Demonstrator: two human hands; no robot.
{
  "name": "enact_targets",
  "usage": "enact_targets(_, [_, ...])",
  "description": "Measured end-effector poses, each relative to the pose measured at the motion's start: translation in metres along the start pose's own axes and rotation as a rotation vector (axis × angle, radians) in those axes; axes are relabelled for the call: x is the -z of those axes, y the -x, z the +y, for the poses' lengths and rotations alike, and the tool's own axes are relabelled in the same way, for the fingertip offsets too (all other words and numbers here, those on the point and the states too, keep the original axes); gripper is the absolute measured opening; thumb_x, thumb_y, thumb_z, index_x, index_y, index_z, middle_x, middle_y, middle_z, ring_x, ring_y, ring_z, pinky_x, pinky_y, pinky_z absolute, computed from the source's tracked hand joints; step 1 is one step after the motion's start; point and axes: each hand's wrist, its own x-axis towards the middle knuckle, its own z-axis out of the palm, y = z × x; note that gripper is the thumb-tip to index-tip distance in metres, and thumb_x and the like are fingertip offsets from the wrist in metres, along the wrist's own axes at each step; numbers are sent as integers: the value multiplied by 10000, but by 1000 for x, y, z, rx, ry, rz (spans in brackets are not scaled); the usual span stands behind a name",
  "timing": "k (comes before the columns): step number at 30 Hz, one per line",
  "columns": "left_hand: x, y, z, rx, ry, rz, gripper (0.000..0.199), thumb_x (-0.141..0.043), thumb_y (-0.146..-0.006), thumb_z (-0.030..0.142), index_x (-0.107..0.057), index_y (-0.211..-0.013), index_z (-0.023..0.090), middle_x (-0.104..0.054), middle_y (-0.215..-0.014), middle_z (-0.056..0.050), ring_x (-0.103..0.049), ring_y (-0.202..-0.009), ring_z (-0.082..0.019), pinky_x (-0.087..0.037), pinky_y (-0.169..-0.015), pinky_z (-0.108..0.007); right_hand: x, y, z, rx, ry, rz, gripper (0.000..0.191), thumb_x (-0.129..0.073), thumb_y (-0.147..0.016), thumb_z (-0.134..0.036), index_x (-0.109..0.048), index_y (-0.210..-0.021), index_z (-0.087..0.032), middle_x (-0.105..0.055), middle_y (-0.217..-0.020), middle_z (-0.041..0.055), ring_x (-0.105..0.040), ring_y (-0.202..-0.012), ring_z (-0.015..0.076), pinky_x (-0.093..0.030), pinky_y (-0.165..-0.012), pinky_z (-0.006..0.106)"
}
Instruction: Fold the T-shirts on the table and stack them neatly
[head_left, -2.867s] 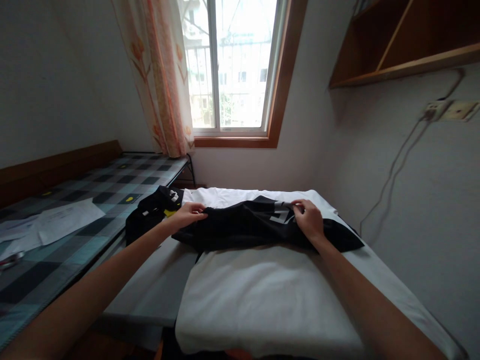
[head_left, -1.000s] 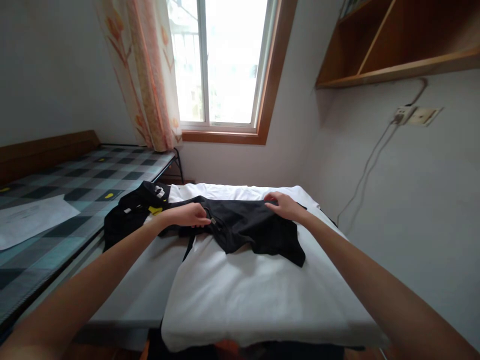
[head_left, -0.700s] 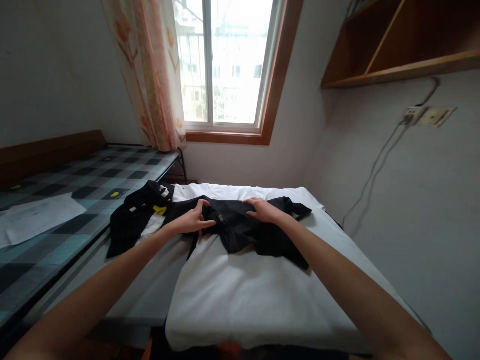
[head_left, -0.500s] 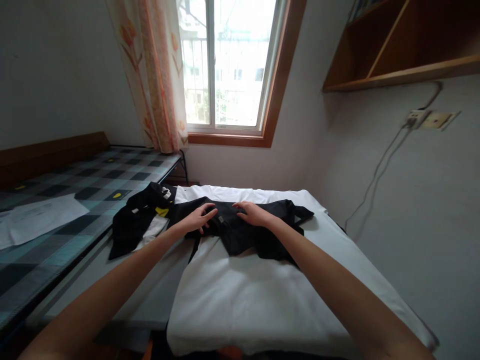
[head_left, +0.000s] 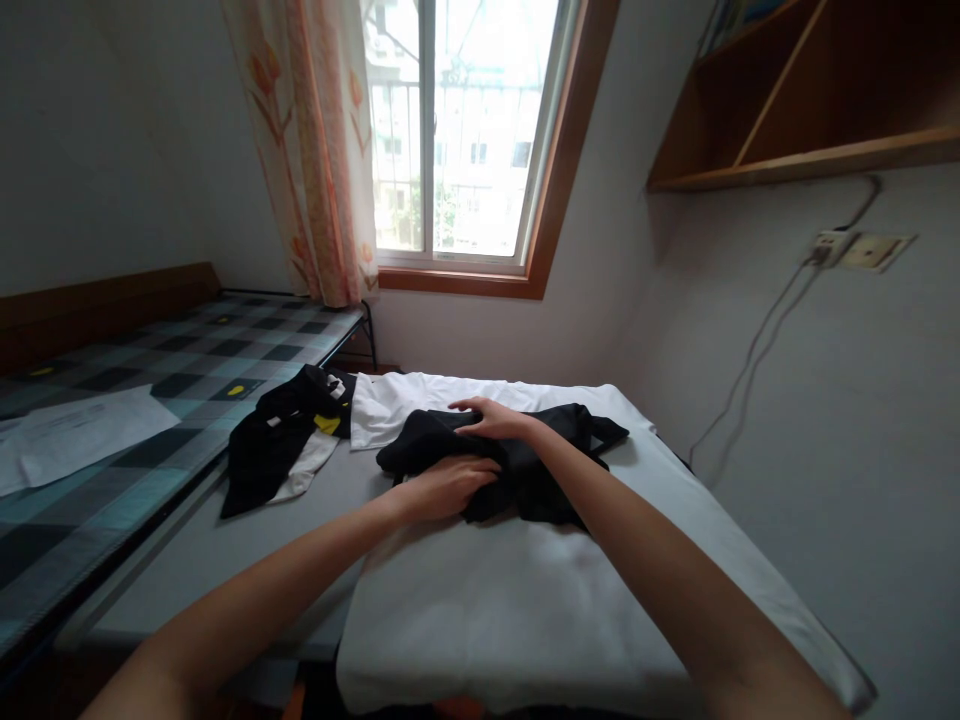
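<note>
A black garment [head_left: 551, 480] lies bunched across the white cloth, its left part turned over toward the middle. My left hand [head_left: 450, 485] presses into its near side, with curled fingers that appear to grip the fabric. Just above and beyond it, my right hand [head_left: 491, 418] rests on or close over the garment, fingers apart and slightly bent. Left of both hands lies another piece of clothing [head_left: 262, 455], black with white and yellow parts, touched by neither.
White cloth [head_left: 487, 610] covers most of the table [head_left: 247, 560]. To the left stands a checked bed [head_left: 247, 335] with paper sheets [head_left: 90, 435] on it. A window, curtain [head_left: 322, 150], wall shelf [head_left: 810, 150] and socket with a hanging cord [head_left: 829, 245] surround the table.
My left hand has moved right and nearer, carrying the garment's left part over toward the middle and uncovering white cloth there. My right hand has shifted slightly left.
</note>
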Motion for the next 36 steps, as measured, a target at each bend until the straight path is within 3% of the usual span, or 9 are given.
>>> enact_targets(2, [-5,0,4,-43,-32,-12,414,-440,-838,39,-638,-1177,173,-624,-1289,-80,-552,-1222,-244,-388,-1085,-356,-6,1,1,-11,-27,-143,239,-693,-782,-314,-734,-984,-194,-726,-937,39,-653,-870,193,-501,-814,302])
enact_targets(4, [-8,1,6,-66,-89,7,403,-448,-850,46,-626,-1192,162,-624,-1274,-95,-544,-1218,-244,-379,-1085,-376,-9,-1,2,-51,-77,-133,147,-649,-796,-285,-724,-822,-161,-708,-776,30,-630,-740,176,-493,-738,301])
enact_targets(10, [-7,5,13,165,-145,275,728,-551,-758,40,-416,-1427,290,-453,-1399,-89,-416,-1291,-281,-346,-1084,-469,32,-8,13,-203,-484,626,167,-563,-827,-351,-589,-817,-186,-638,-753,8,-589,-729,150,-499,-717,277])
enact_targets(13, [-10,-4,12,364,48,509,831,-639,-720,101,-326,-1468,284,-379,-1401,-118,-368,-1317,-304,-308,-1106,-509,73,5,23,-275,-745,975,92,-524,-846,-308,-526,-852,-216,-598,-751,-17,-594,-729,138,-524,-715,265])
enact_targets(15, [-16,-14,8,482,312,573,899,-703,-695,163,-271,-1479,247,-407,-1347,-132,-437,-1251,-291,-357,-1073,-498,97,26,32,-281,-879,1078,37,-488,-860,-264,-495,-865,-228,-561,-723,-28,-585,-676,134,-541,-659,272])
enact_targets(20, [-29,-41,4,725,937,461,882,-810,-661,274,-362,-1411,161,-570,-1180,-154,-585,-1043,-251,-481,-908,-409,131,113,65,-319,-898,1102,38,-475,-868,-216,-472,-831,-227,-555,-719,-25,-577,-609,116,-550,-587,259])
enact_targets(27, [-39,-85,16,769,1301,336,527,-792,-716,334,-590,-1155,125,-668,-922,-78,-638,-769,-146,-494,-665,-258,133,234,129,-938,-287,1052,151,-608,-720,-156,-531,-841,-202,-626,-749,38,-613,-620,159,-525,-558,291])
enact_targets(30, [-49,-102,24,684,1355,303,353,-785,-700,263,-638,-984,114,-673,-832,-55,-629,-699,-130,-487,-636,-246,124,253,144,-766,49,943,225,-584,-678,-170,-608,-900,-191,-652,-872,79,-640,-764,198,-544,-690,344])
enact_targets(36, [-66,-105,32,536,1095,221,205,-720,-571,54,-638,-747,119,-625,-675,10,-579,-628,-123,-442,-583,-224,90,255,139,-321,617,371,561,-628,-620,-187,-672,-1169,-291,-581,-1238,99,-555,-1110,298,-467,-915,447])
